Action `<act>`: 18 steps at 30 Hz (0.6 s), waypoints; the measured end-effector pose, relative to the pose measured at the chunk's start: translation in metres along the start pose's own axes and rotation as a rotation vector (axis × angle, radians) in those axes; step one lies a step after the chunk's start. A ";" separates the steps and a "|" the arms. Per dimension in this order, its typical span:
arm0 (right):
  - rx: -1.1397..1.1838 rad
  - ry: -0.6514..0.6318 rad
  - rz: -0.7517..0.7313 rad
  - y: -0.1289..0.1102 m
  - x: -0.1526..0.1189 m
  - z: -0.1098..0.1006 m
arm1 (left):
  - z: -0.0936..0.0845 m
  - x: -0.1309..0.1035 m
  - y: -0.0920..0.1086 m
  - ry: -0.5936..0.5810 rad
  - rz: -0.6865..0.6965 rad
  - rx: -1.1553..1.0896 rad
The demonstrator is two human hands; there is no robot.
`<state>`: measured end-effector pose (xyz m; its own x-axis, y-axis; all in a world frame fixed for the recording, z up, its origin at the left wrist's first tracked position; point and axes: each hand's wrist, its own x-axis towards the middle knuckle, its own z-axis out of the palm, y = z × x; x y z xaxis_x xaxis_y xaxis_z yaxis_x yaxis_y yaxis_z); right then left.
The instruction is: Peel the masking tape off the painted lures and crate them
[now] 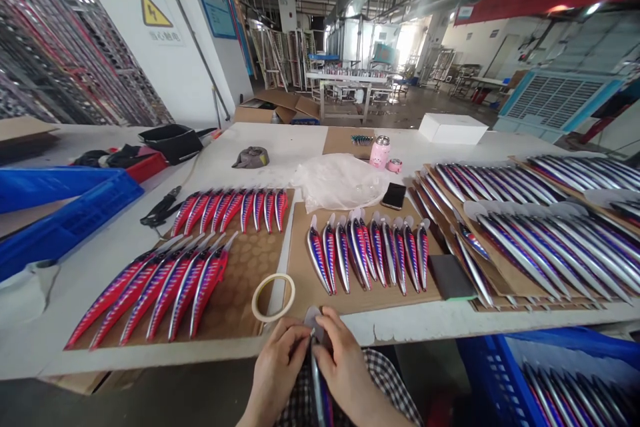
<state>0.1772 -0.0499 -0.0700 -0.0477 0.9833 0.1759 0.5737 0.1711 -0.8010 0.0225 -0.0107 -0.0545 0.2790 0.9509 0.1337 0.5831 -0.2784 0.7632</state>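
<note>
Low in the head view, over the table's front edge, a fishing lure with a silver and blue-purple body points its clear rounded lip away from me. My right hand is closed around its upper part, thumb on the near side. Closed in a pinch, my left hand touches the same lure near the base of the lip; whether anything small is between those fingertips I cannot make out. Just beyond my hands lies a roll of masking tape. Several striped lures are lined up on cardboard ahead.
To the left, red-bellied lures cover another cardboard sheet. More silver lures fill the right side beside a dark block. A phone, plastic bag and pink jar sit farther back. Blue crates flank me.
</note>
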 end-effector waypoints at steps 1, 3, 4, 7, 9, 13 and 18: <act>0.009 -0.021 -0.036 0.004 -0.013 0.005 | 0.000 0.000 0.000 0.002 0.005 -0.003; 0.018 -0.079 -0.042 0.011 -0.036 0.015 | -0.001 0.000 -0.001 0.007 0.017 -0.011; 0.022 -0.103 0.007 0.014 -0.046 0.021 | -0.001 0.000 -0.001 0.009 0.026 -0.017; 0.086 -0.120 0.155 0.017 -0.060 0.031 | 0.000 -0.001 -0.006 0.042 0.046 -0.067; 0.143 -0.106 0.118 0.016 -0.061 0.030 | 0.002 -0.002 -0.013 0.116 0.040 -0.128; 0.066 -0.047 -0.025 0.011 -0.047 0.007 | 0.009 -0.006 -0.029 0.230 -0.008 -0.237; -0.134 0.270 -0.050 0.009 0.017 -0.059 | 0.009 -0.008 -0.027 0.198 0.034 -0.173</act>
<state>0.2302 -0.0350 -0.0407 0.1308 0.9185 0.3733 0.6794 0.1912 -0.7084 0.0108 -0.0120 -0.0820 0.1311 0.9542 0.2689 0.4317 -0.2991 0.8509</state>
